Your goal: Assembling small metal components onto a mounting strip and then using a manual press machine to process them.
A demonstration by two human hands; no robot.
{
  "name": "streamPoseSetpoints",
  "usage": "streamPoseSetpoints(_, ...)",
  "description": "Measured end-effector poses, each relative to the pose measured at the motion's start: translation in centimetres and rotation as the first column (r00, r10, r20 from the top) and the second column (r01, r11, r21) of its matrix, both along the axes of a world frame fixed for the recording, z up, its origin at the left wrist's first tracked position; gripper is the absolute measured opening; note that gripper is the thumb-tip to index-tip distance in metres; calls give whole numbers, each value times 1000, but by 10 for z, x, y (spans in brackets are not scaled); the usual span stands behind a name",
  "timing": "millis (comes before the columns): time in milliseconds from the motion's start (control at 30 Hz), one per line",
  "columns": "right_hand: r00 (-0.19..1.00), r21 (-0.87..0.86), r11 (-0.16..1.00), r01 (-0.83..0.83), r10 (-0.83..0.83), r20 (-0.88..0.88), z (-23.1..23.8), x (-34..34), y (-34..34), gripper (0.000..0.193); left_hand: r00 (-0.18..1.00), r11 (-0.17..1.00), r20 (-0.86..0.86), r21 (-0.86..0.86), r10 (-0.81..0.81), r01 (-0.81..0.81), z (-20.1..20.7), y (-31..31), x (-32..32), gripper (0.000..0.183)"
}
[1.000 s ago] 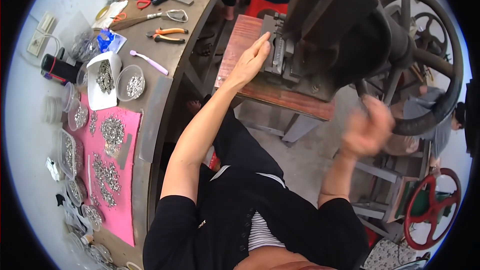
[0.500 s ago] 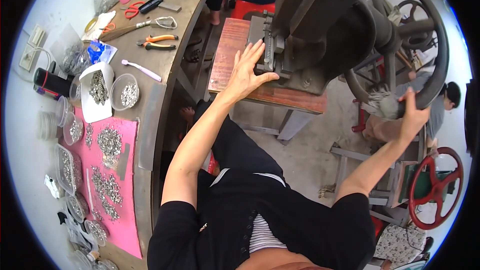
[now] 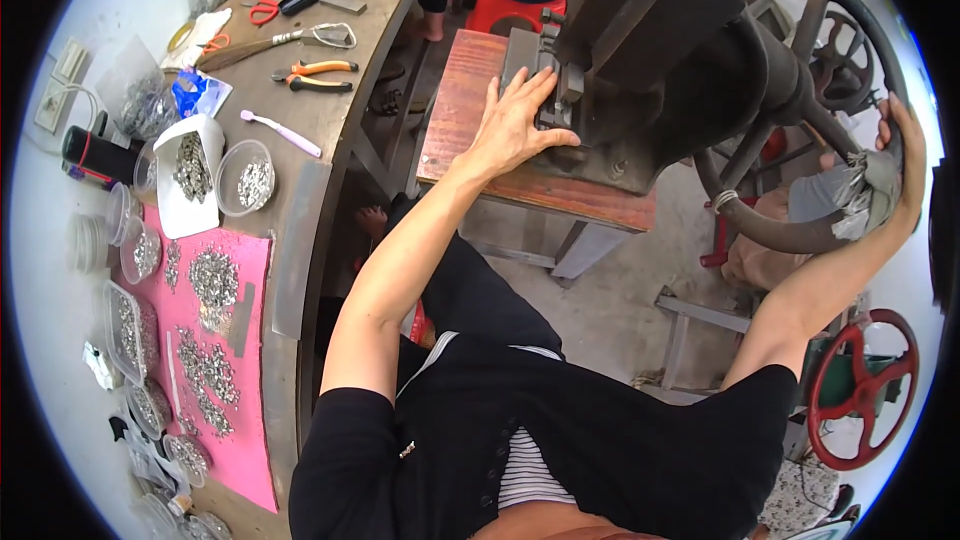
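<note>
My left hand lies with fingers spread on the dark metal tooling block at the base of a heavy hand press. Its fingertips reach the small fixture on that block, and the thumb points toward the press body. My right hand is at the far right, its fingers curled round the rim of the press's large dark handwheel. A grey cloth is tied on the rim close to my right wrist. Whatever sits under my left fingers is hidden.
The press stands on a reddish wooden stand. On the left workbench lie pliers, a toothbrush, scissors and a pink mat with small metal parts. A red handwheel stands at right; people sit nearby.
My right hand has moved up and outward to the right as the large handwheel turned, carrying the tied cloth with it. My left hand stays on the tooling block, fingers still spread.
</note>
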State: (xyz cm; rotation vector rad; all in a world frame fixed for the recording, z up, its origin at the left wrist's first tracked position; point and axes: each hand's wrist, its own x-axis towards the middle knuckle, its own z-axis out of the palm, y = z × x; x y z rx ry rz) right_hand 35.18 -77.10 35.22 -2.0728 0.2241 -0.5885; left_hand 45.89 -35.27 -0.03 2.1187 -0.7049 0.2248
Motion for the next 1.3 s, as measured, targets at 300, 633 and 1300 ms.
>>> streamPoseSetpoints(300,851,-75,946,315,-246,464,-162,-68,50,24,999,999,44,-28,29,-27,-12,4,0,101)
streamPoseSetpoints(633,931,-173,977,123,-53,360,-29,20,-11,22,996,999,-88,-30,-25,22,-3,-2,-10,103)
streamPoseSetpoints(1300,966,-581,778,241,-135,219,-20,27,-82,61,980,849,-187,-506,65,-153,0,-3,88,44)
